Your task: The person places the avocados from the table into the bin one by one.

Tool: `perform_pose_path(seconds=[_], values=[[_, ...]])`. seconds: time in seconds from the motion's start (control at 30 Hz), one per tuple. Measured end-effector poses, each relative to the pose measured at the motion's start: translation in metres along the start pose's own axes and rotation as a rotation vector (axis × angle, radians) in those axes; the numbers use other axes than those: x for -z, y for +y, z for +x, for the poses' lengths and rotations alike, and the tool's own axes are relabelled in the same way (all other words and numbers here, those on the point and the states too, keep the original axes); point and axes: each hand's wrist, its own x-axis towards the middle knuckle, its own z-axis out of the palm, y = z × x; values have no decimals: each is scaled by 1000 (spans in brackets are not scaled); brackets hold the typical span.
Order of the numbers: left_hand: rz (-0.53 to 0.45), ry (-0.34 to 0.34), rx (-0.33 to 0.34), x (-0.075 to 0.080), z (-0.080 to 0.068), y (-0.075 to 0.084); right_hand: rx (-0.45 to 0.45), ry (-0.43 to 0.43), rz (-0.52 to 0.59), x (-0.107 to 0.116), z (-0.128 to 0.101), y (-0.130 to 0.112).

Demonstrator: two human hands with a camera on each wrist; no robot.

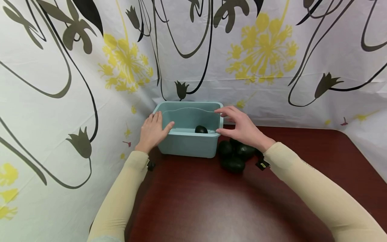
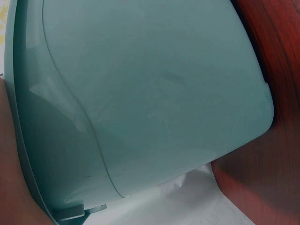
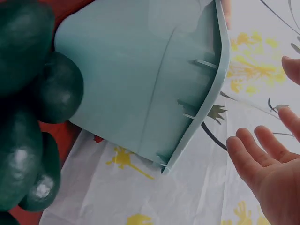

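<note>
A pale blue bin (image 1: 187, 144) stood on the dark red surface (image 1: 211, 201) against a flowered curtain (image 1: 272, 50), one avocado (image 1: 201, 129) inside. The left hand (image 1: 152, 131) lay flat on its left rim, fingers straight. The right hand (image 1: 239, 126) hovered spread wide, empty, above the right rim, hiding part of the avocado pile (image 1: 234, 154) beside the bin.

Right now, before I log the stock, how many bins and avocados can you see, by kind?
Bin: 1
Avocado in the bin: 1
Avocados on the table beside it: at least 4; the right hand hides part of the pile
Total: at least 6
</note>
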Motion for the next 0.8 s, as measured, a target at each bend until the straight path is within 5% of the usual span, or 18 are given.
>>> perform_pose_path(seconds=[0.8], values=[[-3, -9, 10, 1, -1, 2, -127, -19, -16, -11, -83, 25]])
